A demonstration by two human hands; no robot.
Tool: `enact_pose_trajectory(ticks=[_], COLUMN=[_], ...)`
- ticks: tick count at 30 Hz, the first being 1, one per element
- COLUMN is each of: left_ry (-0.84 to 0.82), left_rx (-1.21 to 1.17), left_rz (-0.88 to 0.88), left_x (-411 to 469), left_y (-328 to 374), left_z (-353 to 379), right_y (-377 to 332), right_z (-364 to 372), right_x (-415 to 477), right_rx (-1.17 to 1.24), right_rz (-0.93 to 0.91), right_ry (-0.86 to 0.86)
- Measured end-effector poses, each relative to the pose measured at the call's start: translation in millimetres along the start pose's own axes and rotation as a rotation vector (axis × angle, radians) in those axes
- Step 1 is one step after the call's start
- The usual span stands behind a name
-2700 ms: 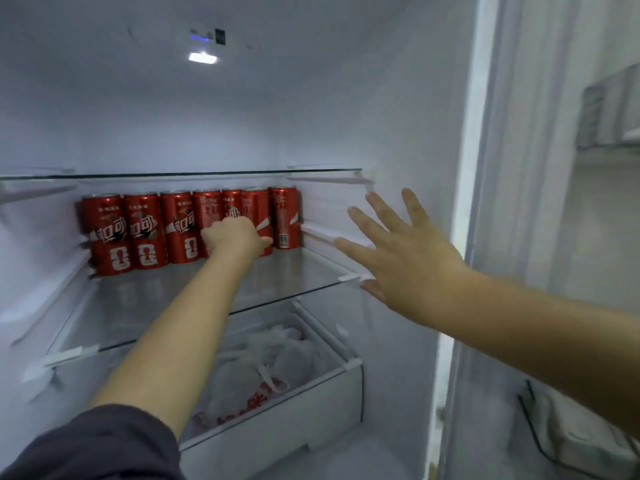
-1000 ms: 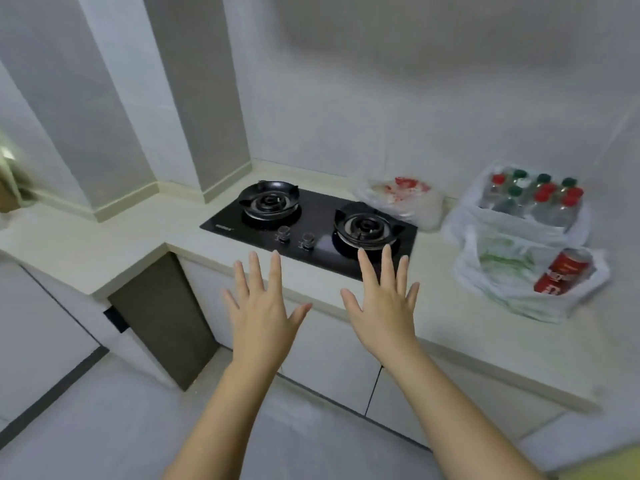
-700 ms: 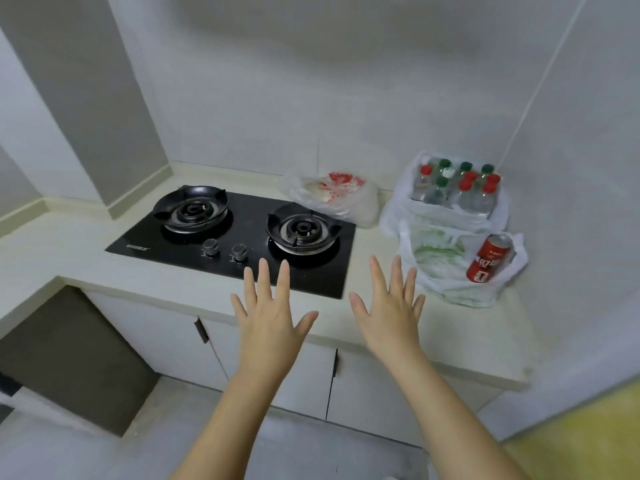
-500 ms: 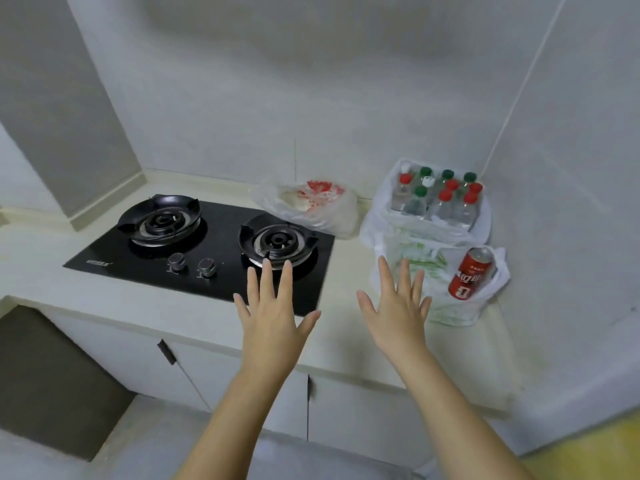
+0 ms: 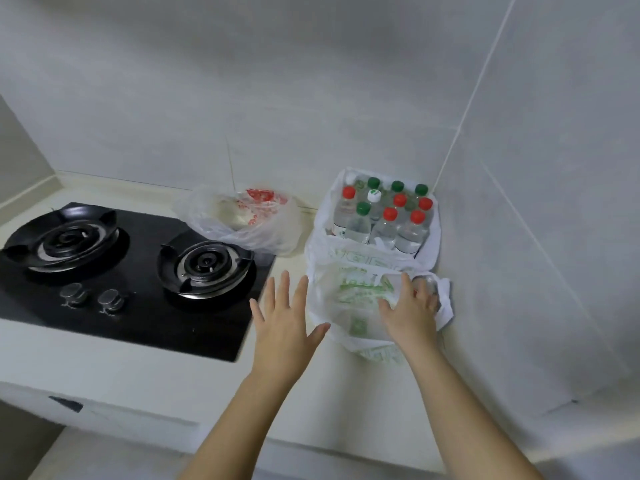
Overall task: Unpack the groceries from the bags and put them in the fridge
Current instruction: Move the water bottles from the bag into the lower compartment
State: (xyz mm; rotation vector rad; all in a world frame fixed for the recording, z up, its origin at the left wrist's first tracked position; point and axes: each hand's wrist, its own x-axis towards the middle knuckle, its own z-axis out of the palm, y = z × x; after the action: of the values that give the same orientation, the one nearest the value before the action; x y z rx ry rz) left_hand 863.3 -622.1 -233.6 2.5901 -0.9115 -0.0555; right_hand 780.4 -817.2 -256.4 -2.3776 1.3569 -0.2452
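I see narrow worktop (image 5: 145, 372) strip between hob (image 5: 138, 306) and bags; wall tight on right. Green-printed bag (image 5: 356, 299) near right edge, bottle bag (image 5: 381, 220) behind it in back right corner. Left hand (image 5: 284, 327) hovers over strip, fingers spread, empty. Right hand (image 5: 412, 315) fingers straight, on green-printed bag's mouth.

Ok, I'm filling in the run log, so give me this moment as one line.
stage: unpacking at counter; left hand: open, above counter; right hand: at green-printed bag, grip unclear; bottles: in their bag
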Motion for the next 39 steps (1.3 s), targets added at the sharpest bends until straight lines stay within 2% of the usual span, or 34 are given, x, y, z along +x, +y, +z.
enact_pose_trajectory(ticks=[4, 12, 16, 21, 24, 27, 30, 33, 35, 37, 39], left_ry=[-0.081, -0.174, -0.237, -0.253, -0.202, -0.242, -0.314, -0.273, -0.256, -0.23, -0.196], left_rx=[0.029, 0.003, -0.037, -0.041, -0.113, -0.348, -0.678, -0.794, -0.896, -0.985, -1.026], left_rz=[0.058, 0.202, 0.227, 0.262, 0.356, 0.403, 0.254, 0.125, 0.06, -0.012, -0.057], left_x=[32, 90, 102, 107, 116, 125, 129, 133, 134, 136, 138], left_y=[10, 21, 16, 5, 12, 23, 29, 23, 17, 12, 5], left_z=[16, 40, 58, 71, 71, 66, 53, 39, 33, 24, 16], right_y=[13, 32, 40, 33, 10, -18, -41, -60, -67, -73, -80], right_z=[-2, -1, -3, -20, -37, -54, -61, -69, -72, -66, -50], right_x=[29, 60, 73, 71, 67, 65, 67, 69, 74, 86, 106], right_rx=[0.023, -0.084, -0.051, 0.006, 0.142, 0.44, 0.547, 0.606, 0.718, 0.771, 0.732], right_rz=[0.084, 0.115, 0.096, 0.002, -0.057, -0.106, -0.16, -0.224, -0.185, -0.116, -0.052], right_ry=[0.015, 0.023, -0.017, 0.023, -0.078, -0.243, -0.332, -0.461, -0.557, -0.516, -0.362])
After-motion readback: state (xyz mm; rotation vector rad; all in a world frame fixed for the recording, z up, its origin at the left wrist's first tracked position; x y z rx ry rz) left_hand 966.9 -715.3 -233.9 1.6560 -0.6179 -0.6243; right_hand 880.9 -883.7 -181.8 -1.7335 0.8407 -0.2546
